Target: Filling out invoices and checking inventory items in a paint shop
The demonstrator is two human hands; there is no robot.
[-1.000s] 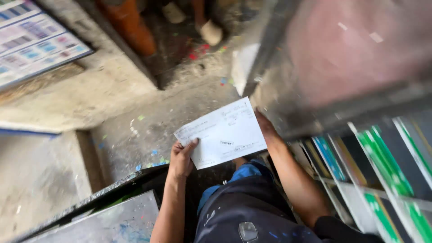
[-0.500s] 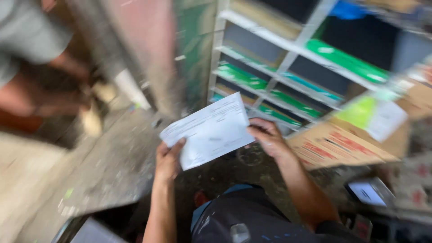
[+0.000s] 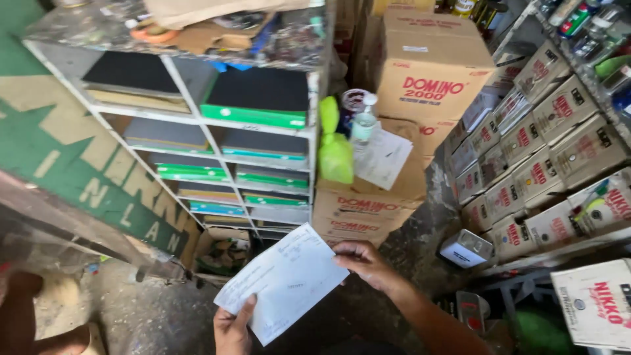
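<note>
Head view: both hands, left (image 3: pixel 231 327) and right (image 3: pixel 365 261), pinch a white paper (image 3: pixel 284 281); steady opposite corners, keeping it flat for reading.

Grey shelf unit (image 3: pixel 314 98) w/ stacked paper reams (image 3: pixel 253 116).

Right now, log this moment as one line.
left hand: holds paper sheet bottom edge | right hand: holds its right edge | behind: shelf rack, cardboard boxes

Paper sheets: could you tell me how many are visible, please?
2. The held sheet, between left hand and right hand; the other sheet, on the brown carton by the clear bottle. Shelves may hide more.
</note>
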